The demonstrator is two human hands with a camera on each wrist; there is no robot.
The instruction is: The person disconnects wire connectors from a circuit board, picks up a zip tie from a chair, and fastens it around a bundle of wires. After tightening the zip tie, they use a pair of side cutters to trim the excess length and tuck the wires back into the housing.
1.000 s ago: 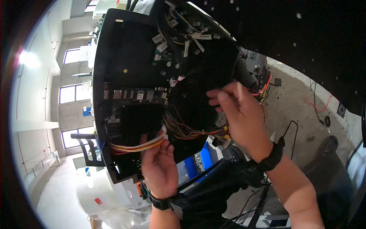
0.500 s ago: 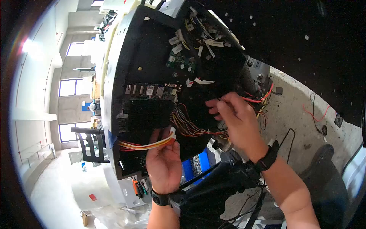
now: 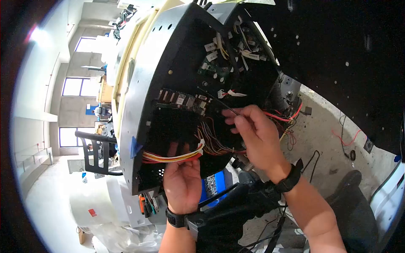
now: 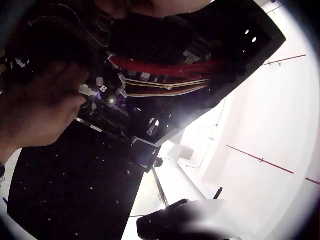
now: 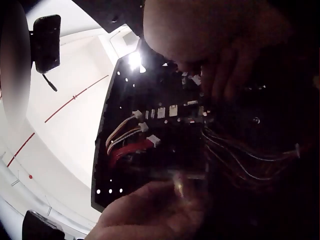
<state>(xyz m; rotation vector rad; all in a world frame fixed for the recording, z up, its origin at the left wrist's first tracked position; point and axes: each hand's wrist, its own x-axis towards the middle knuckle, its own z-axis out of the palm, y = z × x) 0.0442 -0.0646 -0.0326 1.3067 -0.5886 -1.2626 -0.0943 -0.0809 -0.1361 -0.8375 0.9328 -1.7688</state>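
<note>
In the head view my right hand point(image 3: 259, 135) pinches a thin dark rod point(image 3: 217, 100) between thumb and fingers. The rod points up and left toward the connector row on a circuit board point(image 3: 181, 99). Lower left, my left hand point(image 3: 183, 185) lies palm up with two fingers stretched out behind a bundle of red, yellow and white wires point(image 3: 173, 158). In the right wrist view the left hand point(image 5: 155, 210) shows below the wires, apart from them. White plugs point(image 5: 155, 141) on their ends stick out free. The rod's kind is hard to tell.
A black curved housing point(image 3: 143, 88) surrounds the electronics. Thinner tied wires point(image 3: 215, 145) run across its middle, and labelled cables point(image 3: 249, 55) crowd the top. Red cables point(image 3: 291, 118) hang at the right above the floor. A blue bin point(image 3: 220, 182) sits below.
The housing has shifted right in the head view as the camera moved. The rod shows more plainly now, pointing at the circuit board. Both hands keep much the same pose.
</note>
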